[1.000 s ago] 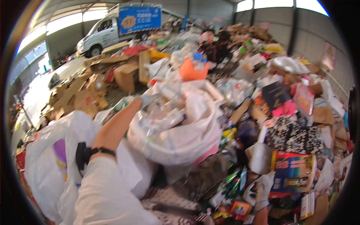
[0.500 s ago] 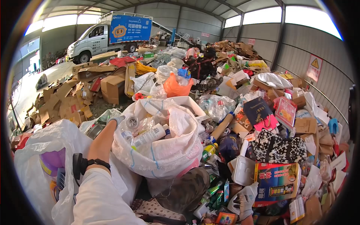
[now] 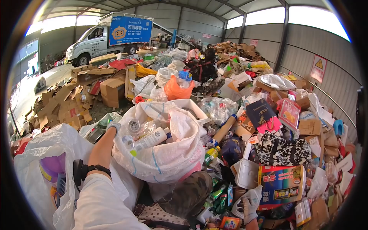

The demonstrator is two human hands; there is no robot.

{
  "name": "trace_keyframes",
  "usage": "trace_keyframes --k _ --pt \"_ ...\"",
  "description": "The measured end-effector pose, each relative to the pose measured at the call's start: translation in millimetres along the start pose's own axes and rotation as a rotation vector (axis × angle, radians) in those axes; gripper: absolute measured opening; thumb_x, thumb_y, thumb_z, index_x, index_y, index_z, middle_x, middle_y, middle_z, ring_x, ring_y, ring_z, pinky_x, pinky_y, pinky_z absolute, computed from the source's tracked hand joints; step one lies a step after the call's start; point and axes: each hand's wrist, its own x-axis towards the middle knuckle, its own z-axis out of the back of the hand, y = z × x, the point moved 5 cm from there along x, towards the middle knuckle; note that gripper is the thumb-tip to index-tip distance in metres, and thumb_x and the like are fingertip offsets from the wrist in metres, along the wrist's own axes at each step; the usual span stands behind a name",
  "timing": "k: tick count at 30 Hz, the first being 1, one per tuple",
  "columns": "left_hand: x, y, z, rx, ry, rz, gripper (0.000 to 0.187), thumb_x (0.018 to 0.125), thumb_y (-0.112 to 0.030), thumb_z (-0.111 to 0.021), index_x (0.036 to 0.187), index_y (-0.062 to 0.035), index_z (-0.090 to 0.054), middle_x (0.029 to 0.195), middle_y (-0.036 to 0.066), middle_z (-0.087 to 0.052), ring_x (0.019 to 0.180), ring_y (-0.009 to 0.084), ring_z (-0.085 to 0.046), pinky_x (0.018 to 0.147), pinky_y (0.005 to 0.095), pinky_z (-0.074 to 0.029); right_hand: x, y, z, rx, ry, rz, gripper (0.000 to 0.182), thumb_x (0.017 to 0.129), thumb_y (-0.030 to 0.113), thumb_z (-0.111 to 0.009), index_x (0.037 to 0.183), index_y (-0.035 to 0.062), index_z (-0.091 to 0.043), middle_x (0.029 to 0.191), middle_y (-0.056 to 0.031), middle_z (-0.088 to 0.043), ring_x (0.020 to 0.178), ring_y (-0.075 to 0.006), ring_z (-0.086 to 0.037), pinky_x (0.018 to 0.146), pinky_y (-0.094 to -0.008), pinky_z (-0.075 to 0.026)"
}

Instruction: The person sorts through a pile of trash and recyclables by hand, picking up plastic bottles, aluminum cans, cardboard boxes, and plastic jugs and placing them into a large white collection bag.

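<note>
My left hand (image 3: pixel 114 125), in a light glove, is closed on the left rim of a large white woven sack (image 3: pixel 165 161). Inside the sack lie a white bottle (image 3: pixel 151 138) with printing and several clear plastic bottles. Low on the right, my gloved right hand (image 3: pixel 248 210) has its fingers curled against a white plastic item (image 3: pixel 253 196), whose kind I cannot make out. Beside it are a colourful printed carton (image 3: pixel 281 186), a white foam box (image 3: pixel 247 174) and an orange package (image 3: pixel 231 222).
A second translucent white bag (image 3: pixel 34 153) holding a purple item (image 3: pixel 53 165) stands at my left. Mixed waste surrounds the sack, with flattened cardboard (image 3: pixel 61 101) to the left. A person (image 3: pixel 193 54) is farther back, near a dark bundle (image 3: pixel 205 69). A truck (image 3: pixel 94 42) is parked behind.
The view has shifted slightly, so most things sit a little farther left. My right hand's fingers now show more curled on the white plastic item. My left hand stays at the sack's rim.
</note>
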Motion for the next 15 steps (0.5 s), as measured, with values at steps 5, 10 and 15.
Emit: trace_keyframes --k 5,10,15 --pt "-11.3 5.1 11.7 -0.019 -0.179 -0.013 0.041 0.087 -0.033 -0.046 0.112 -0.0027 -0.057 0.116 0.019 -0.057 0.111 0.0321 -0.053 0.089 0.0385 -0.044 2.4 8.5 -1.8 0.017 -0.006 0.032 0.036 0.083 0.038 -0.056 0.107 0.0125 -0.054 0.083 -0.0022 -0.055 0.069 -0.013 -0.054 0.056 -0.0284 -0.044" --pt "-73.1 1.9 112.1 -0.361 -0.817 -0.08 0.039 0.088 -0.036 -0.04 0.096 -0.0009 -0.055 0.1 0.026 -0.058 0.096 0.0412 -0.055 0.081 0.0462 -0.043 -3.6 14.7 2.1 -0.041 0.016 0.031 0.036 0.083 0.039 -0.056 0.108 0.0132 -0.054 0.084 -0.0019 -0.055 0.07 -0.0128 -0.054 0.058 -0.0289 -0.044" --pt "74.7 79.5 160.5 -0.197 -0.597 -0.274 0.035 0.088 -0.032 -0.043 0.098 -0.0027 -0.059 0.096 0.014 -0.063 0.088 0.0243 -0.061 0.078 0.0345 -0.046 -5.8 21.6 3.4 -0.2 0.116 0.0 0.037 0.083 0.04 -0.056 0.109 0.0139 -0.054 0.084 -0.0016 -0.055 0.072 -0.0126 -0.053 0.06 -0.0293 -0.045"
